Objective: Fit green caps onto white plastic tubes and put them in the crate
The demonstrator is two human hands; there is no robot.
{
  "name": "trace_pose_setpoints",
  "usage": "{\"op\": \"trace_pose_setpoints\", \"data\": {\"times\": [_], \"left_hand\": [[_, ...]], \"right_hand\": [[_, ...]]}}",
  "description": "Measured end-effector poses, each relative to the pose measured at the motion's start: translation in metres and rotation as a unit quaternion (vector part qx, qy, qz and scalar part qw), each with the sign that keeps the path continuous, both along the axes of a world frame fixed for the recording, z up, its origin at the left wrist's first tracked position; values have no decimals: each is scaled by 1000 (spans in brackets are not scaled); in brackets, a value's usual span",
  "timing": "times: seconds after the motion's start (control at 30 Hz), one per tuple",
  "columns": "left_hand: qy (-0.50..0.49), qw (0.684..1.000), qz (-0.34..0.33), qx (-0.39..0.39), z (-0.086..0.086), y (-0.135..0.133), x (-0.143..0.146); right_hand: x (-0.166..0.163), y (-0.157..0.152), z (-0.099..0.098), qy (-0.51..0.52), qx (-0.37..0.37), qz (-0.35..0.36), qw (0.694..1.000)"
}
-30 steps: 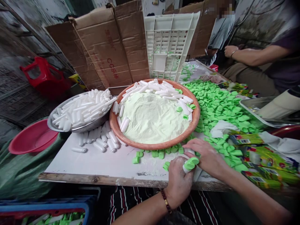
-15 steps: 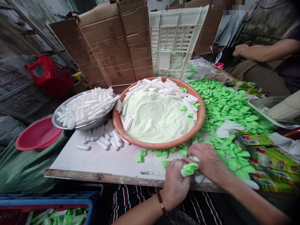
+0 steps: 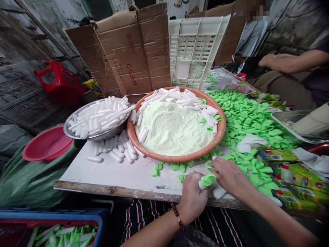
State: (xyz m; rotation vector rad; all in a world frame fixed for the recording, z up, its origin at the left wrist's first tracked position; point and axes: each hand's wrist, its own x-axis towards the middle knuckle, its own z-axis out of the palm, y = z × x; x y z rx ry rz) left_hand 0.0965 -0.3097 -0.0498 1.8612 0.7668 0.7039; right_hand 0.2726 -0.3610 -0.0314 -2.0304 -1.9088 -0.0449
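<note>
**Item 1.** A round terracotta basin (image 3: 180,158) stands mid-bench on a white-topped wooden bench (image 3: 108,178). It holds a mound of pale yellow-green powder (image 3: 174,128), with white plastic tubes (image 3: 180,97) lying around its far inner rim.

**Item 2.** In front of the basin, near the bench edge, a person's left hand (image 3: 192,197) forms a closed grip around a white plastic tube with a bright green cap (image 3: 207,181). The tube tilts, capped end up and toward the right hand. A dark beaded bracelet (image 3: 178,218) circles the wrist.

**Item 3.** Just right of the left hand, also in front of the basin, the person's right hand (image 3: 228,178) has an open grip, fingers spread and reaching toward the capped tube. A loose white tube (image 3: 219,192) lies beneath it.

**Item 4.** A large spread of green plastic caps (image 3: 244,116) lies right of the basin, with some along its front.

**Item 5.** Left of the basin sits a steel bowl (image 3: 102,132) full of white tubes, with more loose white tubes (image 3: 115,152) on the bench below it. Farther left is a red plastic basin (image 3: 47,144).

**Item 6.** Behind the basin stand a white plastic crate (image 3: 195,51) and brown cardboard sheets (image 3: 128,51).

**Item 7.** Beyond the caps, a seated co-worker's hand (image 3: 272,60) rests on their lap.
</note>
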Motion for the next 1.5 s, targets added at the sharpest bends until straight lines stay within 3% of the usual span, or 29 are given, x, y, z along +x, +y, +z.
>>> {"op": "trace_pose_setpoints", "data": {"times": [0.17,0.23,0.33,0.5,0.6,0.73,0.8,0.9,1.03,1.17,1.27,1.37,1.5], "left_hand": [[6,1000,1,1,2,0,1],[8,1000,-3,8,1,0,1],[29,999,-19,35,-3,-1,0],[83,993,-37,75,-6,-4,0],[97,992,-35,67,-3,-3,2],[102,993,-33,50,2,0,3],[87,996,-22,31,7,0,2],[85,996,-22,27,16,-2,11],[173,971,-98,135,26,-8,43],[246,947,-98,180,31,-6,53],[206,970,-43,120,32,3,33],[86,996,13,23,31,10,9],[-76,990,-4,-121,33,12,-1]], "right_hand": [[-24,-18,47,226,74,-142,961],[-40,-24,55,261,59,-126,955],[-54,-28,54,234,30,-85,968],[-46,-21,58,163,-45,-3,986],[-42,-13,64,151,-82,-1,985],[-32,-24,51,233,-82,-56,967],[-20,-42,37,268,-30,-148,951],[-3,-70,16,239,21,-293,926],[8,-78,8,180,17,-266,947],[18,-58,17,155,42,-272,949],[19,-35,19,147,11,-226,963],[6,-9,15,52,-56,-182,980],[-12,16,11,-28,-85,-201,976]]}}
